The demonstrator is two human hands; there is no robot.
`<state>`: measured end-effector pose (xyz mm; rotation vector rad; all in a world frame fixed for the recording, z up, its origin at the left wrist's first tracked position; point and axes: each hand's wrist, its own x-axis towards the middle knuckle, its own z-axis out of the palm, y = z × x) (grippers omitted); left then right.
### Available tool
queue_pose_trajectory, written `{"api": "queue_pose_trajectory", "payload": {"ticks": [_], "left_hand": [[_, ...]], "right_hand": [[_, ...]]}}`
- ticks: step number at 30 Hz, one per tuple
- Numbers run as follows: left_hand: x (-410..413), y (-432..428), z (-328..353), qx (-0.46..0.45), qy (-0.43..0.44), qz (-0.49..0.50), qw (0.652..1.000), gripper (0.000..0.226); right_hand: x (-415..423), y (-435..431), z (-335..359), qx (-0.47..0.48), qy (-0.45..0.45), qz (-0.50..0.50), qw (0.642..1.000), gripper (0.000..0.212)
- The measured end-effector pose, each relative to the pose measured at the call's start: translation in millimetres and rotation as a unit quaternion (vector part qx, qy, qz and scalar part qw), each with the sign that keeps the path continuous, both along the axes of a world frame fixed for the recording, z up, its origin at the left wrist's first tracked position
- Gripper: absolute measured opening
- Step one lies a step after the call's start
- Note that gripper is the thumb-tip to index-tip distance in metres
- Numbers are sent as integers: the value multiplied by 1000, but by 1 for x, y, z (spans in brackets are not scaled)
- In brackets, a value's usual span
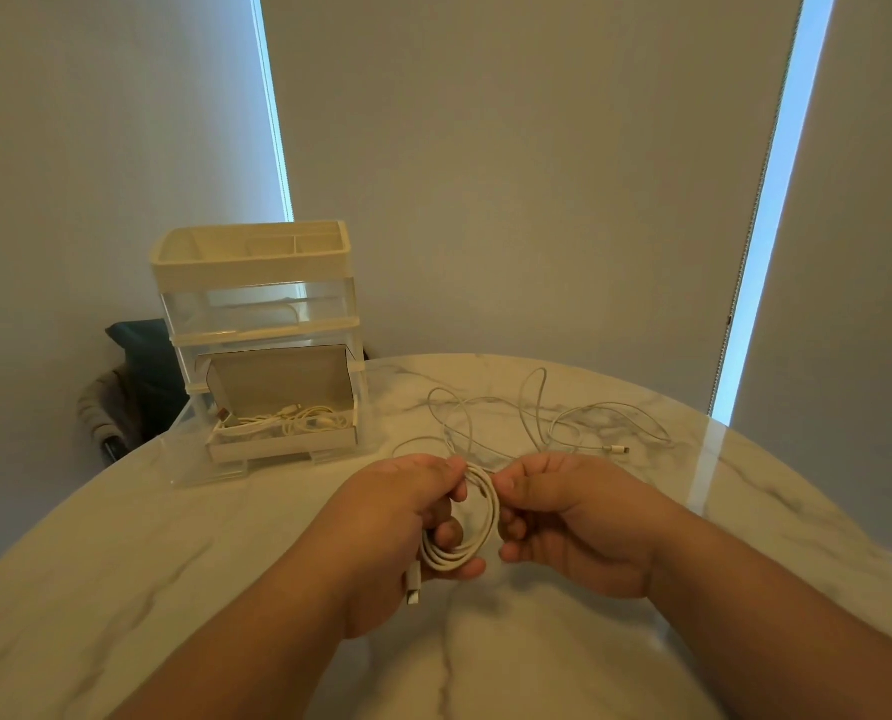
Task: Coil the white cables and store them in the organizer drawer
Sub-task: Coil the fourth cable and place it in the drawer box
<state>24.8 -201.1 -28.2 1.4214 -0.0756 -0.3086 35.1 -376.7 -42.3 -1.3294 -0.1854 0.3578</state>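
My left hand grips a partly wound coil of white cable above the marble table, its plug hanging below the palm. My right hand is curled beside the coil, its fingertips pinching the loops on the right side. The loose rest of the white cable sprawls in loops across the table behind my hands, ending in a small connector at the right. The organizer stands at the back left, its bottom drawer pulled out with other white cables lying inside.
The round marble table curves away on both sides. A dark chair sits behind the organizer at the left edge. Closed blinds cover the windows beyond.
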Motion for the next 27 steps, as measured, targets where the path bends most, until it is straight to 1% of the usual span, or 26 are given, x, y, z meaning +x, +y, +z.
{"api": "queue_pose_trajectory", "payload": {"ticks": [1, 2, 4, 6, 8, 10, 12, 15, 19, 22, 24, 27], "left_hand": [[0, 0, 0, 5, -4, 0, 1000, 23], [1, 0, -1, 12, -9, 0, 1000, 24], [1, -1, -3, 22, -20, -2, 1000, 24], [1, -2, -4, 20, -19, -7, 1000, 25], [1, -2, -5, 8, -4, -8, 1000, 25], [0, -1, -5, -9, 14, -9, 1000, 21], [-1, -1, -4, -31, 34, -8, 999, 23], [-2, -2, -1, -68, 70, -17, 995, 31], [1, 1, -2, -101, 83, -48, 990, 30], [1, 4, -1, -92, 56, -57, 993, 22], [1, 4, 0, -80, 37, -47, 995, 18], [3, 7, -1, -35, 33, -25, 999, 19]], "right_hand": [[0, 0, 0, -31, -22, 3, 999, 8], [0, 0, -1, -79, -62, -4, 995, 9], [-1, 2, -3, -158, -144, -22, 977, 13], [0, 5, -6, -167, -177, -36, 969, 11], [0, 8, -9, -160, -184, -42, 969, 9], [0, 10, -11, -158, -191, -37, 968, 16], [1, 12, -11, -177, -205, -45, 962, 19], [2, 13, -13, -162, -184, -86, 966, 21], [3, 15, -15, -148, -150, -127, 969, 21], [7, 15, -17, -137, -138, -143, 970, 21], [8, 15, -20, -130, -129, -153, 971, 22], [10, 13, -21, -111, -119, -169, 972, 21]]}}
